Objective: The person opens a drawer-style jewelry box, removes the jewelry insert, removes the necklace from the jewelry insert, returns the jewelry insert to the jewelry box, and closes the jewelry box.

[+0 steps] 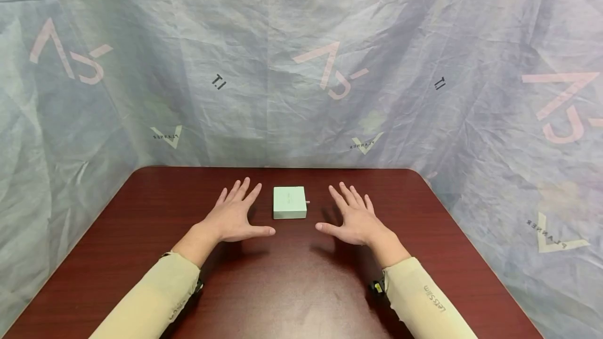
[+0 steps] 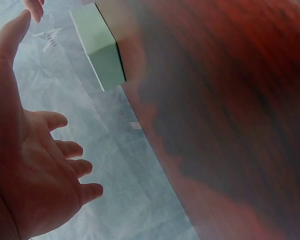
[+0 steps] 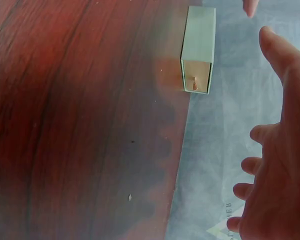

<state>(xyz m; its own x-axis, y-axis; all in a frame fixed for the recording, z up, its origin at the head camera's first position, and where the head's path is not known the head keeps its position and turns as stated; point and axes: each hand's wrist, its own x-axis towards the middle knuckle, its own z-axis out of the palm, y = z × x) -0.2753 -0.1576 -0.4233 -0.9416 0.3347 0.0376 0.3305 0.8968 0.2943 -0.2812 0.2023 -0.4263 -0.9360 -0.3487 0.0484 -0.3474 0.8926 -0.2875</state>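
A small pale green box (image 1: 289, 203) lies on the dark red wooden table, between the two hands. Its right end shows a tan inner drawer (image 3: 197, 75) with a small ribbon pull tab (image 3: 194, 84). To the left of the box, my left hand (image 1: 234, 218) hovers above the table with fingers spread and thumb pointing inward. My right hand (image 1: 354, 219) mirrors it on the right side, fingers straight and apart. Neither hand touches the box, and both cast shadows on the tabletop. In the left wrist view the box (image 2: 100, 50) stands beyond the left thumb.
The table (image 1: 292, 286) has rounded far corners. Behind it and along both sides hangs a grey-blue sheet (image 1: 264, 109) printed with letters and logos. Beige sleeves (image 1: 153, 294) cover both forearms, with a dark wrist device (image 1: 377, 287) under the right cuff.
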